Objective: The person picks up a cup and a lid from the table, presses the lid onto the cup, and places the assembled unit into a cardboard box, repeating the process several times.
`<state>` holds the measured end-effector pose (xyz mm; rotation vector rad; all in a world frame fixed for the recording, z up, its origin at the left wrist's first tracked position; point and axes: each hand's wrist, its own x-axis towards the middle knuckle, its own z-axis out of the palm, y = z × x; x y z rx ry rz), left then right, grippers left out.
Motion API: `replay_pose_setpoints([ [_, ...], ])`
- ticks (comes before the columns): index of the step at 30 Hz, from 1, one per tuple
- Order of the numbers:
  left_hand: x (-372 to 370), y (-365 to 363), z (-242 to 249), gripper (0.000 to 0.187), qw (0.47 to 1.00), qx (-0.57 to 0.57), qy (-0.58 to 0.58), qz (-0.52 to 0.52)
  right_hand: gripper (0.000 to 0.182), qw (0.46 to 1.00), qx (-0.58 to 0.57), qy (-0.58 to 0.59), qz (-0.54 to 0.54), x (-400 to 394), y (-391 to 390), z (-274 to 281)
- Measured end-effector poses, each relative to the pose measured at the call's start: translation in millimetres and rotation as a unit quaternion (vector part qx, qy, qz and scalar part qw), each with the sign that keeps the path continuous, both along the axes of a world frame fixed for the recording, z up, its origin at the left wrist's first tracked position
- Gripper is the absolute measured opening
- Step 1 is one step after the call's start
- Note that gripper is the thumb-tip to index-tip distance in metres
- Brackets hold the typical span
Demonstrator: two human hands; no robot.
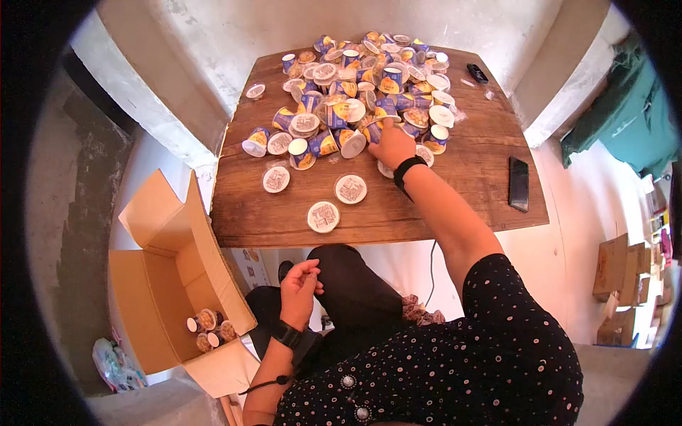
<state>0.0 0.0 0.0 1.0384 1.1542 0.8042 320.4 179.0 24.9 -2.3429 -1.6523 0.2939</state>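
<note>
My right hand [392,145] reaches into the near side of a large heap of blue-and-yellow cups [342,89] with clear wrap and white lids. Its fingers are closed round a blue cup [373,130] at the heap's edge. My left hand [302,280] hangs above my lap, palm inward, fingers curled loosely and somewhat apart, with nothing in it. Three cups stand lid up in front of the heap: one at the left [275,179], one in the middle [350,189] and one nearest me [324,216].
An open cardboard box [167,280] with several cups [211,329] inside stands at the lower left, beside the wooden table [419,213]. A phone [518,184] lies near the table's right edge, a small black object [477,73] farther back. Brown boxes [616,266] stand at the far right.
</note>
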Motion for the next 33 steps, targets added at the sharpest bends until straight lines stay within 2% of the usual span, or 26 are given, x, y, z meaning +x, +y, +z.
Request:
replay_pose_setpoints([
  [2,-3.7,-0.4,-5.5,0.024,1.000,0.025,-0.016,-0.003,0.064,0.992,0.101,0.077,-0.015,-1.0,-9.5,-0.3],
  [3,2.8,-12.9,-8.5,0.024,0.999,0.008,-0.031,-0.004,0.064,0.994,0.085,0.061,-0.017,5.5,-25.1,-2.3],
  [5,-1.5,-5.2,-0.8,0.023,0.998,0.005,-0.051,0.021,0.064,0.962,0.230,0.146,-0.015,5.3,-32.4,-6.8],
  [7,0.0,2.2,4.4,0.023,0.998,0.006,-0.060,0.021,0.060,0.921,0.289,0.261,0.027,7.3,-39.4,-12.5],
  [8,0.4,4.9,6.4,0.025,0.996,0.000,-0.082,0.031,0.052,0.833,0.196,0.514,0.059,-5.1,-57.8,9.2],
  [9,1.5,7.6,10.3,0.026,0.994,-0.005,-0.102,0.043,0.046,0.804,0.149,0.570,0.084,-6.9,-60.9,-9.1],
  [10,5.0,10.3,19.6,0.027,0.990,-0.006,-0.133,0.041,0.045,0.816,0.144,0.554,0.085,-22.3,-71.2,-12.0],
  [11,8.1,13.2,25.3,0.029,0.986,-0.007,-0.164,0.041,0.051,0.788,0.139,0.577,0.164,-36.3,-88.6,-1.0],
  [12,2.5,18.4,23.4,0.047,0.988,0.003,-0.153,-0.022,0.054,0.744,0.135,0.619,0.214,-52.9,-103.8,6.0],
  [13,7.9,18.3,28.1,0.047,0.988,-0.001,-0.154,-0.031,0.056,0.756,0.153,0.591,0.237,-70.0,-110.2,-6.5],
  [14,14.5,20.1,38.0,0.053,0.975,-0.044,-0.215,-0.031,0.061,0.807,0.108,0.520,0.259,-80.2,-128.9,10.8],
  [15,18.8,21.5,44.8,0.058,0.958,-0.086,-0.272,-0.024,0.065,0.728,0.129,0.605,0.296,-96.8,-136.7,4.3],
  [16,20.1,21.7,48.1,0.063,0.947,-0.096,-0.302,-0.046,0.066,0.773,0.150,0.519,0.332,-104.2,-145.3,8.3],
  [17,19.4,21.5,47.6,0.059,0.919,-0.108,-0.373,-0.069,0.067,0.805,0.170,0.432,0.370,-111.8,-153.1,11.7],
  [18,21.8,20.2,50.3,0.056,0.912,-0.114,-0.391,-0.049,0.066,0.836,0.206,0.342,0.375,-120.2,-155.9,-3.6],
  [21,16.5,24.2,36.5,0.051,0.896,-0.115,-0.429,-0.023,0.054,0.857,0.134,0.319,0.382,-124.1,-153.1,-4.4],
  [23,18.5,18.7,43.7,0.048,0.886,-0.139,-0.442,0.016,0.053,0.836,0.166,0.340,0.396,-127.7,-155.6,-8.7],
  [25,16.0,19.3,33.3,0.044,0.924,-0.115,-0.365,-0.011,0.048,0.843,0.150,0.345,0.385,-130.0,-160.1,-12.0],
  [27,12.2,23.7,31.3,0.042,0.928,-0.111,-0.356,0.021,0.038,0.818,0.158,0.454,0.316,-126.4,-153.7,-16.7],
  [28,11.8,24.7,31.7,0.041,0.930,-0.114,-0.347,0.047,0.028,0.832,0.175,0.461,0.253,-122.0,-146.7,-21.6],
  [29,10.6,27.6,29.7,0.041,0.929,-0.115,-0.347,0.053,0.028,0.831,0.170,0.464,0.257,-114.3,-137.8,-26.4],
  [31,5.9,37.5,25.0,0.040,0.923,-0.120,-0.348,0.108,0.026,0.906,0.213,0.323,0.171,-101.4,-120.1,-34.3],
  [32,3.7,41.6,22.6,0.041,0.922,-0.119,-0.347,0.121,0.026,0.904,0.212,0.328,0.175,-100.7,-114.7,-38.2],
  [33,2.2,46.0,20.5,0.041,0.923,-0.118,-0.344,0.127,0.026,0.921,0.201,0.281,0.181,-101.4,-111.1,-39.5],
])
